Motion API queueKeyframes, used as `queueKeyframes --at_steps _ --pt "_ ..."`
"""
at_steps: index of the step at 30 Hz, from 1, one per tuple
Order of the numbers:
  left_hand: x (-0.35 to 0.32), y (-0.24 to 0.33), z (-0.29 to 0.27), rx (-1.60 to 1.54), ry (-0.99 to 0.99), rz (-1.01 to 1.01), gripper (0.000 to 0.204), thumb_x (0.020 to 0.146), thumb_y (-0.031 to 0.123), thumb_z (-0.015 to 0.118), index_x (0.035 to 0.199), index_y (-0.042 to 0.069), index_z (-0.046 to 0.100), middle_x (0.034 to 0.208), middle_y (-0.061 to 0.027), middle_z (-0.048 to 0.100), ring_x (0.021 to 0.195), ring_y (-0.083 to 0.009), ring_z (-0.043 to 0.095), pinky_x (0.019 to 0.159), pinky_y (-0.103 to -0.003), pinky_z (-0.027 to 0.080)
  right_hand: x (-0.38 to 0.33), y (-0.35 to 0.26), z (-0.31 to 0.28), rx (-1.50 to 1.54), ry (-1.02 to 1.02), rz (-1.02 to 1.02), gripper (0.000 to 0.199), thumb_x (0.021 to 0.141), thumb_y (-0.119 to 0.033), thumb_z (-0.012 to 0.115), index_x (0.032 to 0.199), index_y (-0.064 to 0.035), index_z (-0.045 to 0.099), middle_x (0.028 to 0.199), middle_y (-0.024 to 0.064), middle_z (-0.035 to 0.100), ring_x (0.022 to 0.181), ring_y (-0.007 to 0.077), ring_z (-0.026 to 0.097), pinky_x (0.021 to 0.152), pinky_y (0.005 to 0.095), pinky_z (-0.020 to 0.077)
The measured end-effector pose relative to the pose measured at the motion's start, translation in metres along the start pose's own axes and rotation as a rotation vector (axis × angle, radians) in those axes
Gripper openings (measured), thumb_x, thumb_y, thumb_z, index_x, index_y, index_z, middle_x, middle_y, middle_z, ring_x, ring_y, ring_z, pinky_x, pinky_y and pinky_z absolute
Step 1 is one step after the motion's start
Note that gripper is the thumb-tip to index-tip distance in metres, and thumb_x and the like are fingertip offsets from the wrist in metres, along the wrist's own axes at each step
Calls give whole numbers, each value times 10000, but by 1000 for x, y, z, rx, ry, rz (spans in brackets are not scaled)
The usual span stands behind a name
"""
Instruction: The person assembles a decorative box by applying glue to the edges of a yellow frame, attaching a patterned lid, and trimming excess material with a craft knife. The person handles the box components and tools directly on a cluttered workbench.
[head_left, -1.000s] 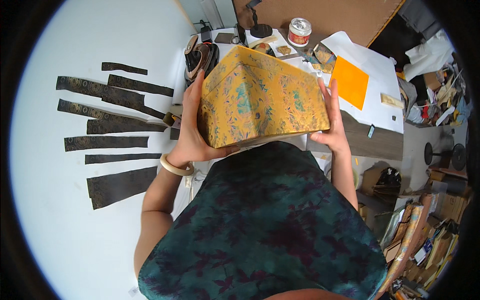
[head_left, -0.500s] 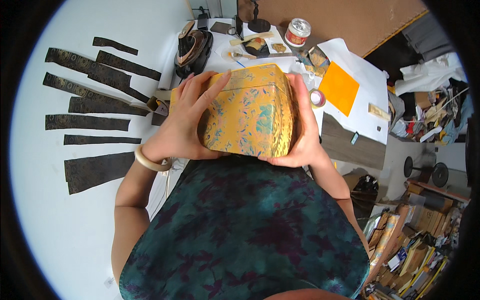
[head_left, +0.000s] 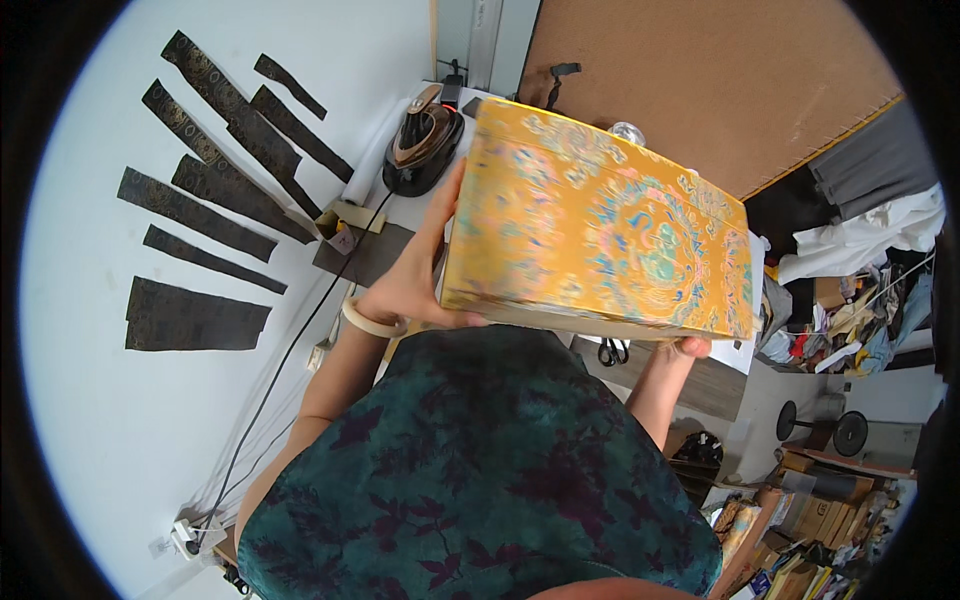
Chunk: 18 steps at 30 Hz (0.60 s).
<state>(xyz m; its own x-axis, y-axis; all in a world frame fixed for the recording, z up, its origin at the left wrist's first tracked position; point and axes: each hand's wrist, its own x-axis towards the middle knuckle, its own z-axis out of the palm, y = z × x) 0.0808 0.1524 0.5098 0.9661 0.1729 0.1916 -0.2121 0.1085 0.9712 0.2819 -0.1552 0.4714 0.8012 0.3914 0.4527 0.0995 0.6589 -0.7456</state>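
Observation:
A yellow box (head_left: 600,230) covered in fabric with blue, green and pink patterns is held up in front of me, its long broad side facing me. My left hand (head_left: 420,265) grips its left end, with the thumb along the lower edge and the fingers behind the side. At the lower right corner my right hand (head_left: 680,350) supports it from below and behind; most of its fingers are hidden by the box. A seam near the top edge runs along the box, and its surface is slightly blurred by motion.
A black and bronze iron (head_left: 422,145) stands on the table beyond my left hand, its cord hanging down. Dark patterned strips (head_left: 215,215) hang on the white wall at left. Black-handled scissors (head_left: 613,352) lie under the box. A brown board (head_left: 700,80) rises behind.
The box has been turned from its short end to its long side and moved right. My right hand has shifted down to the lower right corner; my left stays at the left end.

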Motion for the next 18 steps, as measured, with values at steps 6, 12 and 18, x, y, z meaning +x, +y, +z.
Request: queueKeyframes --at_steps 6,12,18 --pt "19 15 24 637 36 348 1392 536 412 976 1608 -60 226 1571 -205 292 1466 -324 332 1207 -418 259 -11 63 -53 326 59 113 1319 501 -370 1028 1581 -58 340 1571 201 409 1437 378 429 1149 554 453" --pt "20 43 48 984 28 234 1297 515 357 980 1605 59 342 1475 -207 377 1358 -382 393 1150 -487 311 -50 130 -66 691 77 152 1356 557 -724 892 1610 -109 299 1598 158 403 1464 364 401 1190 584 371" --pt "10 60 52 1139 -52 142 1269 509 370 966 1602 109 376 1471 -232 380 1350 -426 368 1149 -530 265 -92 132 -94 441 143 445 1409 571 -733 889 1632 -83 227 1643 143 349 1482 304 398 1213 497 354"
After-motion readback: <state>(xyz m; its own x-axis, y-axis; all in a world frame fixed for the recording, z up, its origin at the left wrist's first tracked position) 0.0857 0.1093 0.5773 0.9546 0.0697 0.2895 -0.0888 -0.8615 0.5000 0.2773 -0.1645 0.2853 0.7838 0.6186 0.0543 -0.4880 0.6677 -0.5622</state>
